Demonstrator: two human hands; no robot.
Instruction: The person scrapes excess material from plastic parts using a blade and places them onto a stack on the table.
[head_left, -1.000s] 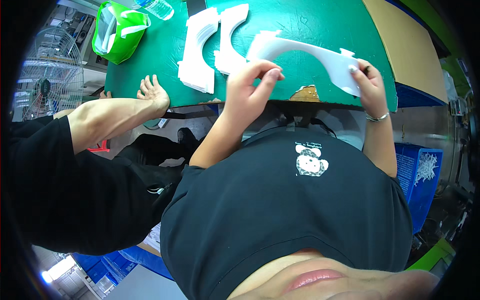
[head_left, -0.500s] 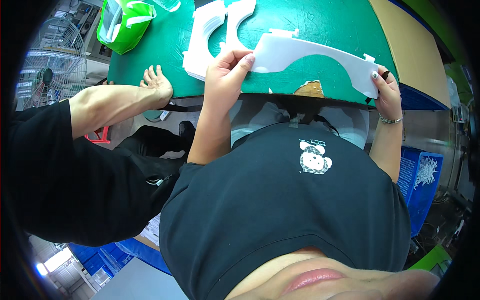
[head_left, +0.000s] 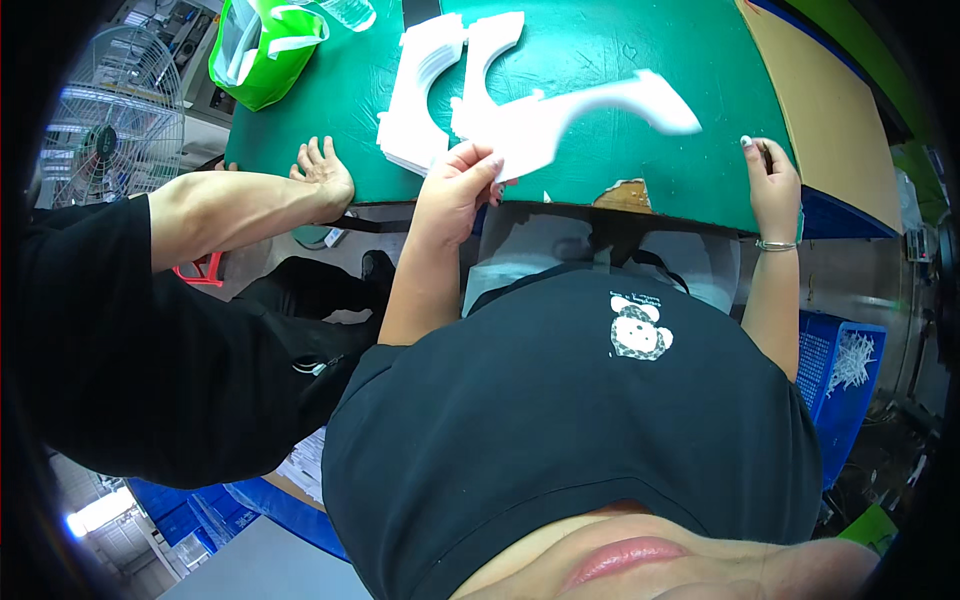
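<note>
My left hand (head_left: 458, 195) pinches one end of a white, thin curved plastic piece (head_left: 525, 135), whose far arm is blurred by motion and points right over the green table. Behind it lies another white curved piece (head_left: 490, 55), partly covered. Just left stands a stack of similar white pieces (head_left: 408, 115). Over the table's right front edge, my right hand (head_left: 774, 195) is apart from the piece. Its fingers are closed, with something small and dark showing between them; I cannot make out what it is.
A co-worker's hand (head_left: 325, 182) rests on the green table (head_left: 620, 45) at the left. A green bag (head_left: 262, 60) and clear bottle (head_left: 350, 10) stand at the far left. Brown board (head_left: 830, 110) borders the table's right side. A blue crate (head_left: 845, 375) holds white scraps. The table's front edge is chipped.
My right hand has let go of the white piece's right end and lowered slightly. Held by my left hand alone, the piece has swung leftward, toward the stack.
</note>
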